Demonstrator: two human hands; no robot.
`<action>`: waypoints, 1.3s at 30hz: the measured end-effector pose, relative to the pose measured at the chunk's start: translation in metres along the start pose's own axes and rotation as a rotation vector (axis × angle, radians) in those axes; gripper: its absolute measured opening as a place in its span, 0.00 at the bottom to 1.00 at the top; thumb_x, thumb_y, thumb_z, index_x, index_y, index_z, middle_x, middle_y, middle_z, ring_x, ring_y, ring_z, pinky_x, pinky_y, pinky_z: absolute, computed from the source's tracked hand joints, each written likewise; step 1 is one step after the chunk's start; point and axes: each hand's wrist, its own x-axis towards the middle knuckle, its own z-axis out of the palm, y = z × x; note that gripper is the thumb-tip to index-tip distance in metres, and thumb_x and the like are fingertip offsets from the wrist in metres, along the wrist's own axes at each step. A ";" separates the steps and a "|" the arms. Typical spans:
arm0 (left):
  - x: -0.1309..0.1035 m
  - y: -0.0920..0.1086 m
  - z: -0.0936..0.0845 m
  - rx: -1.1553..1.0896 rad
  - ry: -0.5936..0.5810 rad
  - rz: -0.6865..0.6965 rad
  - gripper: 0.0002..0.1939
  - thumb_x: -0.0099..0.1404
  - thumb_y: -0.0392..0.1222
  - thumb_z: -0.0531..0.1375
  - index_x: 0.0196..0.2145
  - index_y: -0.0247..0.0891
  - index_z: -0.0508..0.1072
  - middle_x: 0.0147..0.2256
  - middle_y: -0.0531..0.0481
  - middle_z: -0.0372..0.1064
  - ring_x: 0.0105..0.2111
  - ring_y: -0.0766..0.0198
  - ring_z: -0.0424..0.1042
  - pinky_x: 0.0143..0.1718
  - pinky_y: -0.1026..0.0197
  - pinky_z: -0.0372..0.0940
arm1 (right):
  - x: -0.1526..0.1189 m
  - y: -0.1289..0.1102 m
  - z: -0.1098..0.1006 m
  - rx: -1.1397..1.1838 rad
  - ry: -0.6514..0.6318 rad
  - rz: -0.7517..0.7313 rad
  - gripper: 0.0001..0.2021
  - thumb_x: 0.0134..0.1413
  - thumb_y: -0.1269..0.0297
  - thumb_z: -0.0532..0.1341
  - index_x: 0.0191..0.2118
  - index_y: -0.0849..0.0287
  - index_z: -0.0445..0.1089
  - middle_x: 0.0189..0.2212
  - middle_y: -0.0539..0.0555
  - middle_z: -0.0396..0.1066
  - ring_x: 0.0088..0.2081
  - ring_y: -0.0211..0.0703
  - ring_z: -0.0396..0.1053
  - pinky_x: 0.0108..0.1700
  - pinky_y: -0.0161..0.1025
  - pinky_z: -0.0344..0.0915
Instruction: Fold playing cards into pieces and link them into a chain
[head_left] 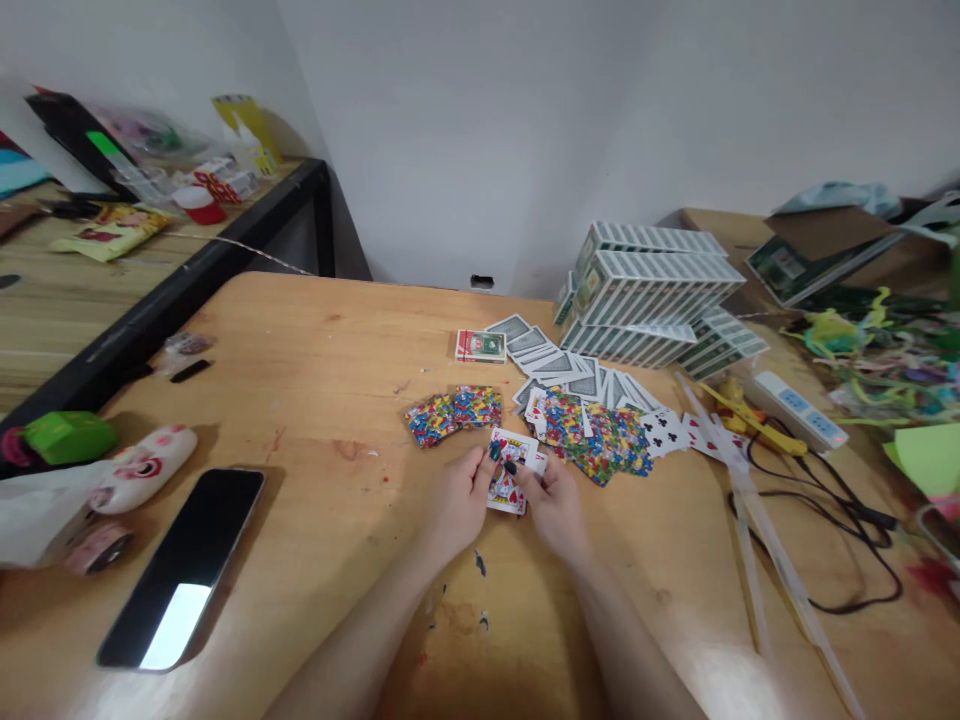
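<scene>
Left hand [459, 503]: pinched on the left edge of the king-faced cards [504, 488]
Right hand [559, 505]: pinched on their right edge
King-faced cards: held over the table [322, 350], at the dial's centre
Patterned cards [611, 440]: spread near two o'clock and eleven
Card box [481, 346]: set near twelve
Stacked boxes [652, 290]: piled at one
Phone [184, 560]: laid past eight

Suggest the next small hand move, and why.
Probably nudge the jutting card flush with the right hand: it sticks out rightward from behind the face-up king, while the left hand grips the king's left side.
</scene>
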 end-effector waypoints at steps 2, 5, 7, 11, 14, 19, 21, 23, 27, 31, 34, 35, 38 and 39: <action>-0.002 0.002 0.001 0.054 0.019 0.011 0.16 0.60 0.46 0.49 0.18 0.37 0.59 0.17 0.56 0.56 0.19 0.69 0.55 0.22 0.66 0.46 | -0.002 -0.001 0.002 0.019 0.001 0.017 0.13 0.45 0.55 0.61 0.34 0.57 0.62 0.26 0.49 0.71 0.26 0.40 0.68 0.28 0.36 0.65; -0.003 0.003 0.000 0.082 0.012 0.036 0.18 0.60 0.47 0.49 0.16 0.37 0.57 0.16 0.56 0.53 0.18 0.70 0.53 0.21 0.65 0.44 | -0.003 -0.002 0.004 0.033 0.004 0.024 0.14 0.44 0.54 0.62 0.33 0.57 0.62 0.23 0.47 0.69 0.23 0.39 0.66 0.24 0.34 0.63; -0.003 0.003 -0.002 0.080 0.002 0.053 0.18 0.60 0.47 0.49 0.16 0.37 0.56 0.15 0.57 0.51 0.18 0.70 0.52 0.21 0.66 0.45 | -0.003 -0.001 0.003 0.035 -0.006 0.021 0.14 0.43 0.55 0.62 0.33 0.57 0.62 0.22 0.47 0.69 0.23 0.39 0.66 0.24 0.34 0.63; -0.001 0.002 -0.007 -0.035 -0.053 0.055 0.15 0.60 0.46 0.50 0.19 0.37 0.59 0.18 0.56 0.54 0.21 0.70 0.54 0.22 0.67 0.49 | -0.003 0.002 0.001 0.050 -0.041 0.014 0.13 0.45 0.56 0.61 0.34 0.57 0.63 0.25 0.48 0.70 0.25 0.40 0.68 0.28 0.35 0.65; 0.000 0.001 -0.008 -0.150 -0.081 0.019 0.13 0.60 0.47 0.50 0.24 0.37 0.63 0.21 0.55 0.57 0.22 0.69 0.57 0.23 0.67 0.52 | -0.004 0.002 0.001 0.063 -0.070 0.022 0.12 0.46 0.56 0.61 0.35 0.57 0.62 0.27 0.49 0.71 0.26 0.40 0.68 0.29 0.36 0.66; 0.001 -0.002 -0.004 -0.089 -0.024 0.031 0.15 0.63 0.48 0.47 0.25 0.37 0.63 0.22 0.54 0.59 0.23 0.68 0.59 0.24 0.67 0.53 | -0.006 -0.004 0.004 0.071 -0.106 0.045 0.13 0.46 0.56 0.61 0.35 0.57 0.62 0.27 0.49 0.71 0.26 0.40 0.69 0.29 0.36 0.66; 0.002 -0.003 -0.003 0.018 0.005 0.071 0.16 0.63 0.47 0.47 0.22 0.37 0.61 0.20 0.55 0.58 0.21 0.68 0.58 0.23 0.66 0.51 | -0.007 -0.005 0.005 0.074 -0.100 0.053 0.13 0.46 0.55 0.61 0.35 0.56 0.62 0.26 0.49 0.71 0.25 0.40 0.68 0.27 0.36 0.65; 0.003 -0.002 -0.002 0.117 0.031 0.103 0.16 0.63 0.45 0.46 0.20 0.37 0.59 0.19 0.55 0.57 0.20 0.69 0.57 0.22 0.66 0.49 | -0.007 -0.004 0.006 0.054 -0.081 0.058 0.13 0.46 0.55 0.61 0.34 0.57 0.62 0.24 0.48 0.69 0.24 0.39 0.67 0.25 0.34 0.64; 0.002 0.000 -0.002 0.240 0.069 0.125 0.17 0.63 0.44 0.46 0.18 0.37 0.58 0.16 0.55 0.56 0.17 0.70 0.55 0.21 0.65 0.46 | -0.006 -0.001 0.006 -0.008 -0.058 0.045 0.12 0.45 0.55 0.61 0.31 0.58 0.62 0.20 0.46 0.65 0.21 0.36 0.63 0.23 0.32 0.61; 0.002 0.001 -0.005 0.309 0.094 0.128 0.19 0.63 0.44 0.44 0.16 0.38 0.55 0.14 0.56 0.52 0.15 0.70 0.53 0.19 0.66 0.44 | -0.004 -0.002 0.004 -0.061 -0.046 -0.006 0.13 0.46 0.54 0.60 0.29 0.60 0.65 0.21 0.48 0.67 0.22 0.36 0.62 0.24 0.32 0.61; 0.005 0.002 -0.011 0.352 0.121 0.130 0.19 0.63 0.44 0.44 0.17 0.37 0.57 0.14 0.56 0.53 0.15 0.70 0.54 0.19 0.66 0.45 | 0.000 -0.005 -0.001 -0.031 -0.094 -0.013 0.13 0.50 0.54 0.58 0.30 0.60 0.70 0.23 0.49 0.70 0.25 0.38 0.65 0.28 0.34 0.63; 0.006 0.002 -0.013 0.365 0.132 0.127 0.19 0.63 0.44 0.44 0.18 0.37 0.58 0.14 0.56 0.54 0.15 0.70 0.54 0.19 0.66 0.45 | 0.000 -0.005 -0.003 -0.004 -0.120 -0.003 0.13 0.50 0.54 0.58 0.31 0.59 0.71 0.25 0.50 0.71 0.26 0.38 0.66 0.30 0.35 0.64; 0.009 0.002 -0.017 0.390 0.158 0.120 0.18 0.64 0.44 0.44 0.20 0.36 0.62 0.16 0.54 0.59 0.16 0.70 0.57 0.19 0.67 0.47 | 0.002 -0.005 -0.006 0.084 -0.174 0.035 0.12 0.49 0.56 0.59 0.35 0.58 0.72 0.28 0.50 0.73 0.28 0.39 0.68 0.32 0.35 0.65; 0.010 0.002 -0.017 0.398 0.166 0.121 0.18 0.64 0.44 0.44 0.21 0.36 0.63 0.17 0.54 0.60 0.17 0.69 0.58 0.19 0.67 0.48 | 0.002 -0.005 -0.006 0.102 -0.175 0.040 0.11 0.49 0.57 0.60 0.36 0.58 0.72 0.28 0.51 0.74 0.28 0.40 0.69 0.32 0.36 0.65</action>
